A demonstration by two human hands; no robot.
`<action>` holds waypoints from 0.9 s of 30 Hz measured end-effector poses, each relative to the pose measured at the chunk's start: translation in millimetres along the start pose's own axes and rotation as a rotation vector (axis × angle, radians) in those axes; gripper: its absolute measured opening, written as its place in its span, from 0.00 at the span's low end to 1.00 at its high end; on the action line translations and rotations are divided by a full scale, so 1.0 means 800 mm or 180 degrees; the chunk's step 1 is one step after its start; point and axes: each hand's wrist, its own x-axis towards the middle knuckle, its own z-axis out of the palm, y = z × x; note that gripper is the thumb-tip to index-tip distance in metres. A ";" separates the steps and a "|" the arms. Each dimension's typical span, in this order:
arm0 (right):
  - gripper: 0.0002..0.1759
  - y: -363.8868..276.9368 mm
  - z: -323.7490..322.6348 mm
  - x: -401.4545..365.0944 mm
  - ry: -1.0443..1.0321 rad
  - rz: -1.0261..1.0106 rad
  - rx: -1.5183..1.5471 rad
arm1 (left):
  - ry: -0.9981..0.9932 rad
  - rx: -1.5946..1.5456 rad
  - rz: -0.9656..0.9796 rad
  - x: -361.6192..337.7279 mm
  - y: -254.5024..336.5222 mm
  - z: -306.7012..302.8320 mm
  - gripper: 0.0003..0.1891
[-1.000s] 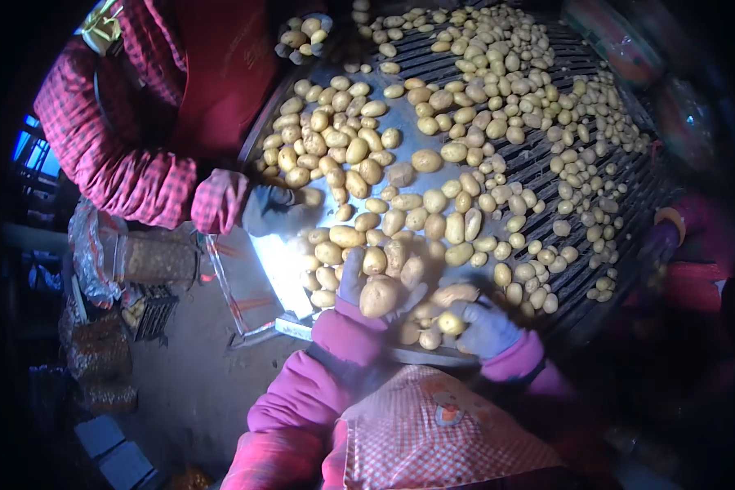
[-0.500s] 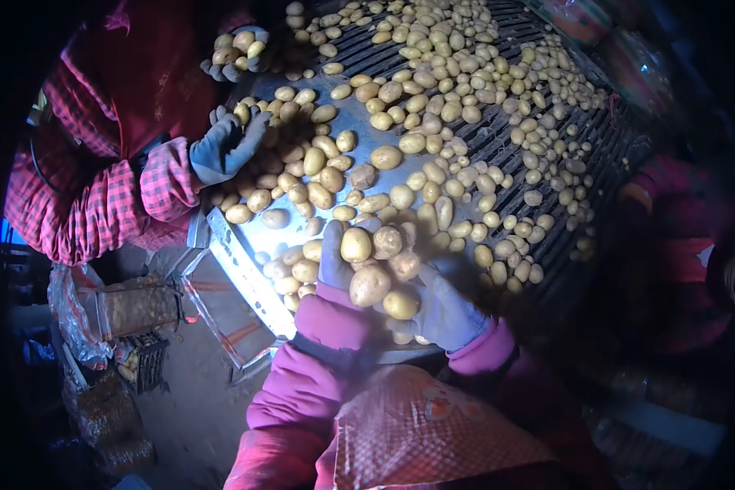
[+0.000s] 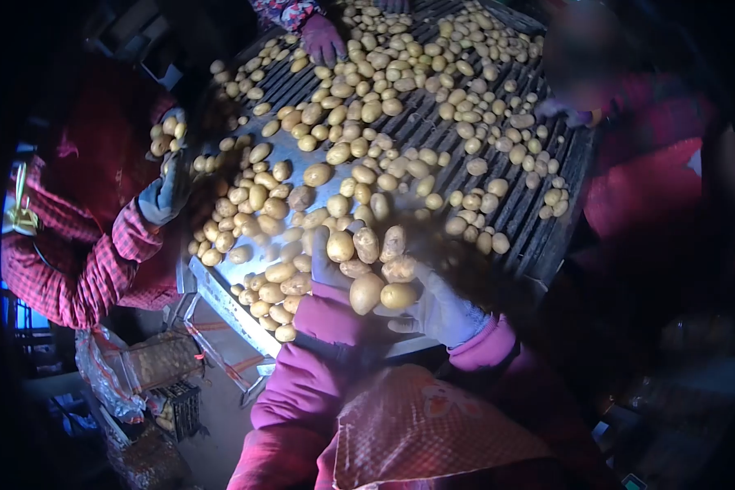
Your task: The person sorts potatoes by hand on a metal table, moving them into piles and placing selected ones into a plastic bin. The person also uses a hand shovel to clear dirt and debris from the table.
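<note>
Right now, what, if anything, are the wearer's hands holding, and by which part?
A cluster of rounded yellow potatoes, cradled between the pale-gloved left hand at its left side and the pale-gloved right hand at its right; underside hidden.

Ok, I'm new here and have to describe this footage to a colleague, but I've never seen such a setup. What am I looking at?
There is no robot: a person works with their own two gloved hands. The view comes from a camera on that person's head, looking forward and down, so their sleeves rise from the bottom edge.

The left hand and right hand together cup a bunch of potatoes. Before them is a work surface, part smooth metal with a raised edge, part dark slats. Loose potatoes lie across both parts.

Other people work around it: at the left, a co-worker's gloved hand; at the top, a purple glove. The right side is too dark and blurred to read well.
</note>
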 end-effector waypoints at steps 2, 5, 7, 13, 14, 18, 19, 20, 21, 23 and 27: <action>0.25 -0.004 -0.010 -0.011 0.0096 -0.0047 -0.0010 | 0.0215 -0.0137 -0.0243 0.002 -0.019 0.009 0.27; 0.25 0.001 -0.030 -0.032 0.0132 -0.0149 0.0223 | -0.0190 -0.0036 -0.0429 -0.010 -0.050 0.040 0.31; 0.23 0.000 -0.045 -0.054 -0.0138 -0.0308 0.0517 | -0.0597 -0.0164 -0.0506 -0.007 -0.074 0.044 0.31; 0.21 0.001 -0.103 -0.125 -0.0415 -0.0956 0.0954 | -0.1693 0.1931 -0.0952 0.000 -0.178 0.073 0.26; 0.21 0.001 -0.119 -0.140 -0.0447 -0.0837 0.1105 | -0.2222 0.2508 -0.0935 0.010 -0.188 0.071 0.26; 0.18 -0.039 -0.181 -0.188 -0.3605 -0.1700 0.1602 | -0.1577 0.1932 -0.1929 -0.045 -0.281 0.097 0.30; 0.18 -0.039 -0.192 -0.197 -0.3685 -0.1866 0.1559 | -0.1393 0.2323 -0.1876 -0.043 -0.301 0.077 0.31; 0.18 -0.034 -0.204 -0.206 -0.3347 -0.2049 0.1515 | -0.1201 0.2713 -0.1800 -0.043 -0.321 0.070 0.32; 0.18 -0.028 -0.221 -0.214 -0.3057 -0.2207 0.1527 | -0.1554 0.1854 -0.2776 -0.045 -0.345 0.091 0.32; 0.17 -0.019 -0.263 -0.233 -0.2664 -0.2591 0.1648 | -0.1721 0.2404 -0.2403 -0.030 -0.401 0.086 0.26; 0.17 -0.019 -0.375 -0.288 -0.2000 -0.3738 0.2011 | -0.2457 0.3038 -0.2386 0.032 -0.568 0.111 0.20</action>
